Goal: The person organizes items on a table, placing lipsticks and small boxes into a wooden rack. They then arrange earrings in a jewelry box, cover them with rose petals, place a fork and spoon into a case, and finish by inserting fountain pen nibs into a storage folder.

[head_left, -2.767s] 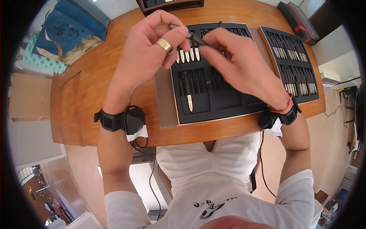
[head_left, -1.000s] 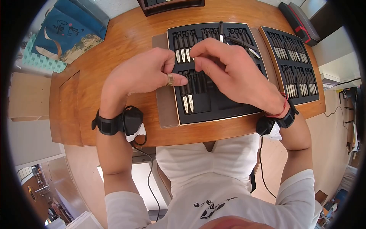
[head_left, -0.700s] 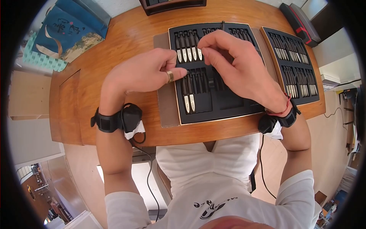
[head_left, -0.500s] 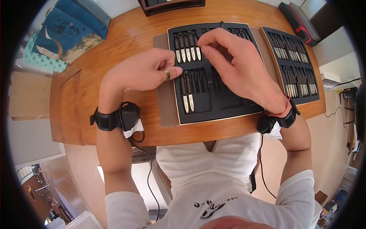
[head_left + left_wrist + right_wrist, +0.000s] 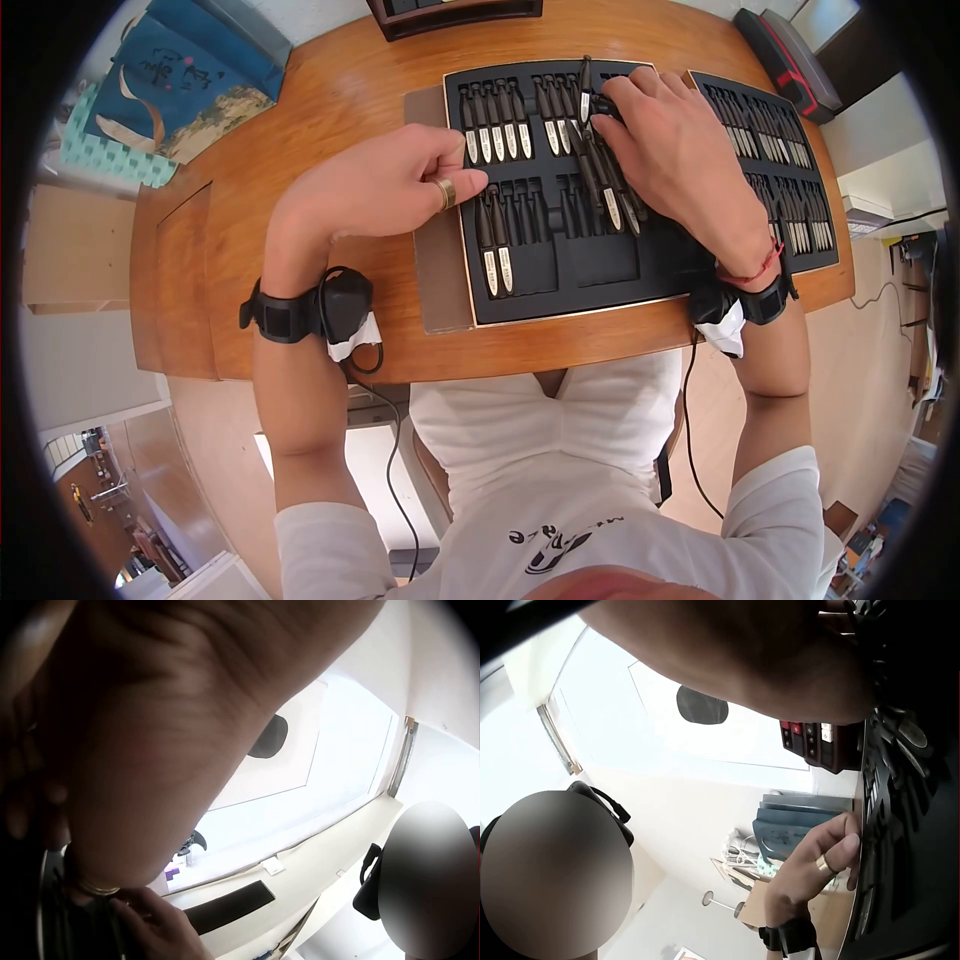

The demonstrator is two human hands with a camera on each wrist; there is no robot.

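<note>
In the head view my left hand [image 5: 385,190], wearing a gold ring, rests at the left edge of the black slotted tray [image 5: 545,275]. Its thumb lies over the rim and the other fingers bend loosely, nothing visible in them. My right hand [image 5: 690,150] reaches over the tray's upper right, thumb and index finger at a heap of loose, slim dark pen-like pieces [image 5: 600,180] with pale leaf-shaped ends. Whether those fingers pinch one I cannot tell. Matching pieces [image 5: 495,140] fill the top-left slots; two more [image 5: 495,245] lie side by side in the lower-left section.
A second filled tray [image 5: 765,165] lies to the right. Behind it is a black case with a red band [image 5: 785,60]. A dark wooden rack [image 5: 450,12] stands at the back of the wooden table [image 5: 240,240], and a blue paper bag [image 5: 185,80] at the back left.
A second pen-like piece has joined the lower-left section. My right hand has moved right from the top-left row to the loose heap. My left hand came down to the tray's edge and stays there.
</note>
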